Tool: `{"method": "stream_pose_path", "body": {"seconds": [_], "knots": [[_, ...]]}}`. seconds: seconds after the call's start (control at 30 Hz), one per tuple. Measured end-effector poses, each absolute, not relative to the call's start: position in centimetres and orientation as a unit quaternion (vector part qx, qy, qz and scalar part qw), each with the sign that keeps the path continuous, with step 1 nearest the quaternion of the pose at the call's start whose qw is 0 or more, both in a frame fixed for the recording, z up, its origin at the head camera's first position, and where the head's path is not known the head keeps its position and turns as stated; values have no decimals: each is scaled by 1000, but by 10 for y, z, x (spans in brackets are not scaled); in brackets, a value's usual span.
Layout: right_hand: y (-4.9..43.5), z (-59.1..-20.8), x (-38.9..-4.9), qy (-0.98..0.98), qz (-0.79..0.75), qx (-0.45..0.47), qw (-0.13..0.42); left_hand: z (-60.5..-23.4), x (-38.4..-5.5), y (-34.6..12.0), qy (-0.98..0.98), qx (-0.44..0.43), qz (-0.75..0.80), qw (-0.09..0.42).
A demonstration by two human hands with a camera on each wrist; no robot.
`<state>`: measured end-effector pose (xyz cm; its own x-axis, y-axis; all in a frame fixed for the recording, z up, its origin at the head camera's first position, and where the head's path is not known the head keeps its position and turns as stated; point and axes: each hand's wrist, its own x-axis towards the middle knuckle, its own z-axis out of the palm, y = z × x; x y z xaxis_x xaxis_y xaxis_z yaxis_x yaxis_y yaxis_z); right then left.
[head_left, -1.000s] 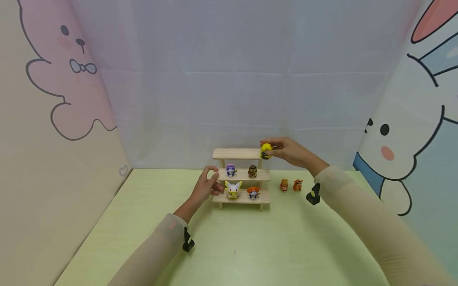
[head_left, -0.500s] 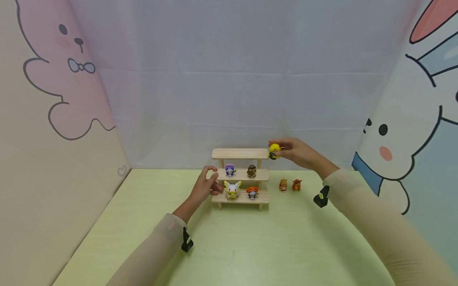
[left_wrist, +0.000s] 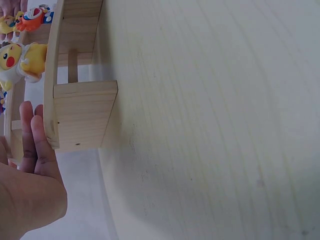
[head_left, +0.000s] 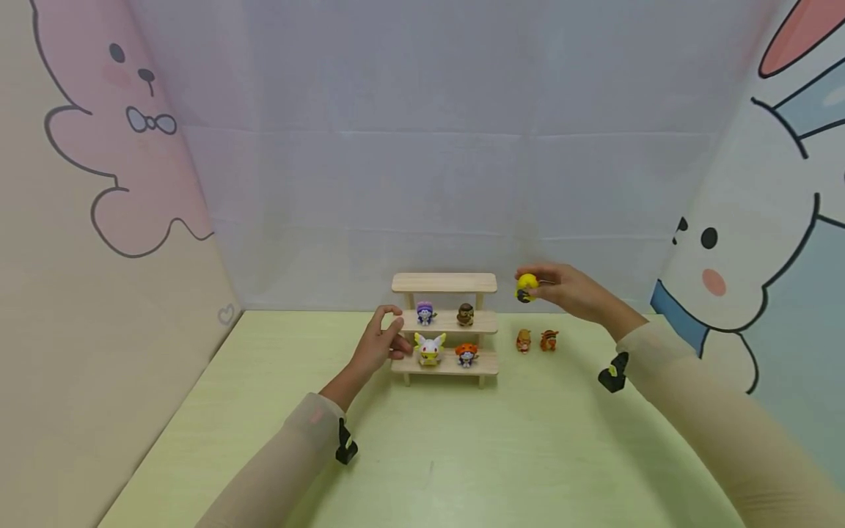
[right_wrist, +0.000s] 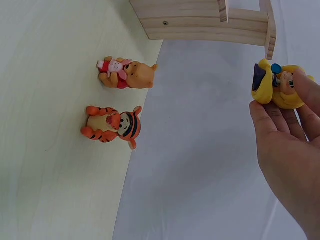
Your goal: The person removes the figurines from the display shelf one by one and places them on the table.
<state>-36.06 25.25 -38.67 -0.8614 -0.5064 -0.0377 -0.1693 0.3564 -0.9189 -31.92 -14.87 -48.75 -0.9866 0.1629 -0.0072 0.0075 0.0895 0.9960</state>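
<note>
My right hand (head_left: 564, 290) holds a yellow-haired figurine (head_left: 527, 287) between thumb and fingers, raised right of a three-tier wooden display shelf (head_left: 444, 282). Its dark-and-yellow base shows in the right wrist view. My left hand (head_left: 378, 343) is at the shelf's left end, with straight fingers (left_wrist: 44, 150) along the end of the lowest tier. On the middle tier stand a purple-hatted figurine (head_left: 425, 314) and a brown figurine (head_left: 465, 315). The lowest tier bears a white-and-yellow long-eared figurine (head_left: 429, 350) and an orange-hatted one (head_left: 466, 355). The top tier is bare.
Right of the shelf, a Winnie-the-Pooh figurine (right_wrist: 127, 73) and a Tigger figurine (right_wrist: 114, 125) stand on the pale table (head_left: 422, 455). A white cloth backdrop (head_left: 436, 176) hangs behind, with cartoon-printed panels on both sides.
My right hand has moved rightward, away from the top tier's right end, and slightly down, carrying the yellow-haired figurine. My left hand stays at the shelf's left end.
</note>
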Motion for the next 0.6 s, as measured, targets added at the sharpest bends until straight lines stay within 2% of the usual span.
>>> {"method": "stream_pose_path", "body": {"seconds": [0.6], "knots": [[294,-408,-353,811,-524,-189,179,-488,-319,-150,733,56,675,60]]}}
